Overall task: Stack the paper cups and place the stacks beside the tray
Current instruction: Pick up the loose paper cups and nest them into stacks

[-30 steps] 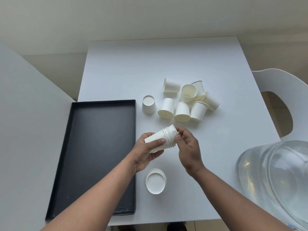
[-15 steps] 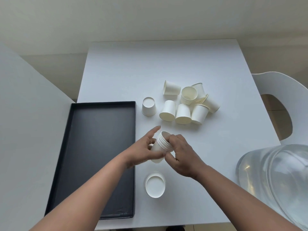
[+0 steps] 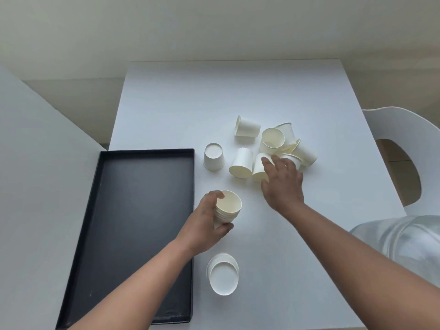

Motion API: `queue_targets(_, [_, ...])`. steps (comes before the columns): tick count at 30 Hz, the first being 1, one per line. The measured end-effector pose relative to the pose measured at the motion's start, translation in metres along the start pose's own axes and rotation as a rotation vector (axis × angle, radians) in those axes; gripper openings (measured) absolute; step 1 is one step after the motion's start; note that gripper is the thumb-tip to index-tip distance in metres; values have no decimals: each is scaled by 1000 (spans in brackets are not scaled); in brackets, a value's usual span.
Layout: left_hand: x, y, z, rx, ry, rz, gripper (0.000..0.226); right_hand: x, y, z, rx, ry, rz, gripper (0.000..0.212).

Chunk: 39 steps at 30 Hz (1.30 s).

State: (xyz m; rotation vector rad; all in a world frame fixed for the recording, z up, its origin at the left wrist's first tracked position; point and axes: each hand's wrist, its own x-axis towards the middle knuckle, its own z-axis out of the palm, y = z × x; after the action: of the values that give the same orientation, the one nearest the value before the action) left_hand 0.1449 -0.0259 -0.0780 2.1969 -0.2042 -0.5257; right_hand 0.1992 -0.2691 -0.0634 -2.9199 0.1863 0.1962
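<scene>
Left hand has its grip wrapped round the upright nested stack of white paper cups, just right of the black rectangular tray. Right hand, fingers spread and loose, reaches the loose white paper cups lying farther back, so it's nearer.

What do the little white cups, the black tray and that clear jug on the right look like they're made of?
Small white cups: apparently matte paper, with thin walls and rolled rims. Black rectangular tray: matte and dark with a low rim, plastic or coated board; the picture leaves it open. Clear jug: glossy translucent plastic, judging by its highlights.
</scene>
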Motion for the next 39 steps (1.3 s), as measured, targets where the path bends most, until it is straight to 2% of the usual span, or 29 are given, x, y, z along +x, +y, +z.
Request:
queue_targets(3, [-1,-5,1,12,7,8,63,16,10,5,-78,-22,-21,46])
queue_targets(8, [1,-8,3,48,59,29,58,19,13,5,47,110,-50,38])
queue_targets(14, [5,-11,6,28,99,-3,66,-10,0,-8,376,256,42,28])
queue_targets(18, [9,-7,7,0,75,-25,86,-37,-29,-21,720,199,5,30])
queue_targets(20, [12,-6,8,-6,71,-33,88,-46,-43,-25,803,136,-38,32])
queue_targets(24, [12,-7,7,11,74,-35,82,-47,-52,-36,790,136,-72,31])
queue_targets(27, [12,-7,8,-14,62,-26,83,-46,-59,-37,682,-9,-102,33])
queue_targets(30, [10,-7,8,-54,21,-7,106,-50,-67,-24,405,-223,-148,26])
queue_targets(32, [7,-6,8,-123,14,12,125,-52,-70,-17,268,-249,-131,28])
queue_targets(33, [6,-5,9,-136,26,41,127,-53,-70,-13,215,-246,-127,34])
queue_targets(35, [3,0,9,-125,59,102,120,-52,-69,-8,184,-272,-127,49])
queue_targets(37, [3,7,9,-102,105,150,102,-52,-63,-6,273,-288,-109,61])
queue_targets(39, [5,11,9,-60,145,193,85,-50,-51,-7,424,-152,-38,64])
